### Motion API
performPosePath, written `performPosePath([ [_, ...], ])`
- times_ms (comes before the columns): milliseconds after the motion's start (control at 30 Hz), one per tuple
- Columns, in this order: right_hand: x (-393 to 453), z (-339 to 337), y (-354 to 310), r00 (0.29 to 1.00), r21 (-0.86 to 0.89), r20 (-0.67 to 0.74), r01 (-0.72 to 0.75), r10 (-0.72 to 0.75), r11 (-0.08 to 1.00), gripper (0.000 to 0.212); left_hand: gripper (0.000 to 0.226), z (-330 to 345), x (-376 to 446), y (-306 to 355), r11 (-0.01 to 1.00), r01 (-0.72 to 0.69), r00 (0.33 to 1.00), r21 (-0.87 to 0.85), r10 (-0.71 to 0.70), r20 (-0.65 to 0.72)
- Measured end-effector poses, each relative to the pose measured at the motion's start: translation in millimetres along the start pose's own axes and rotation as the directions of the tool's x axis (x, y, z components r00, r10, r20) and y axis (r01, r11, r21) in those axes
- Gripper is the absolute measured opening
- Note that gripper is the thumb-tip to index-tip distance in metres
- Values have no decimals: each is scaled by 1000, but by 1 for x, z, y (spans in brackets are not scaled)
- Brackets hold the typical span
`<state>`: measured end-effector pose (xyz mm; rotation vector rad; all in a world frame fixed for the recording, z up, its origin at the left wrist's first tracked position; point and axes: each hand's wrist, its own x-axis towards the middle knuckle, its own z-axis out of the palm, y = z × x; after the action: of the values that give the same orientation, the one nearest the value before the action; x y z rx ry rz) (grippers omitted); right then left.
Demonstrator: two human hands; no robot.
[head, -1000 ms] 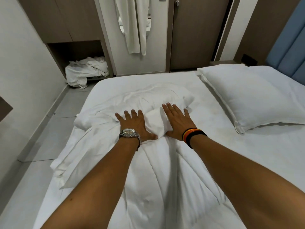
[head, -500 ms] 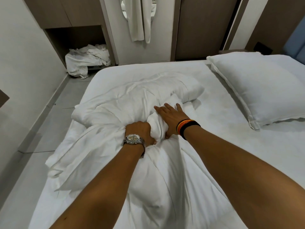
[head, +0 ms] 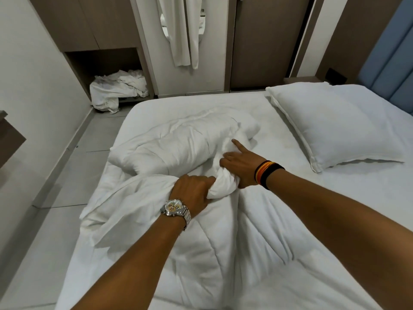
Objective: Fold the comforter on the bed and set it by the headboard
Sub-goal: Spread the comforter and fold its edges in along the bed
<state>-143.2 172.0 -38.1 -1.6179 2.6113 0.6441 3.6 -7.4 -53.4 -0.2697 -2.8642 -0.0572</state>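
A white comforter (head: 178, 144) lies rumpled across the left half of the bed (head: 335, 198), partly bunched and hanging toward the left edge. My left hand (head: 192, 189), with a silver watch on the wrist, is shut on a bunched ridge of the comforter near its middle. Just right of it, my right hand (head: 241, 162), wearing striped wristbands, grips the same ridge with curled fingers while its index finger sticks out. The blue padded headboard (head: 388, 70) rises at the far right.
A white pillow (head: 335, 124) lies by the headboard at the right. A heap of white linen (head: 116, 90) sits in a low niche across the tiled floor (head: 67, 166). A white garment (head: 183, 34) hangs on the wardrobe ahead. A wall runs along the left.
Both hands lay flat and open on the comforter one second ago. The left hand then closed on the fabric, and now the right hand has curled into the same bunch too.
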Motion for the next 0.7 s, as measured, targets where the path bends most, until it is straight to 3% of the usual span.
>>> performPosePath([
  [100,-40,-6,-8,998,-22,43,-39,40,999,80,23,-22,-18,22,999,-26,1000,-21,26,3],
  [167,-70,-4,-20,994,56,67,-95,91,994,68,21,-33,-30,37,999,-36,999,-8,36,20],
  [300,-130,5,-54,981,193,-72,-166,183,967,34,37,-48,-50,63,997,-63,997,50,61,55],
  [400,-170,3,-72,973,159,-128,-169,190,973,33,53,-55,-66,91,993,-75,990,88,64,124],
  [500,-207,1,-87,979,131,-35,-192,198,973,35,54,-64,-85,126,992,-63,963,107,32,268],
  [700,-305,8,-137,938,281,2,-334,347,900,29,63,-72,-132,198,978,-137,958,160,90,274],
])
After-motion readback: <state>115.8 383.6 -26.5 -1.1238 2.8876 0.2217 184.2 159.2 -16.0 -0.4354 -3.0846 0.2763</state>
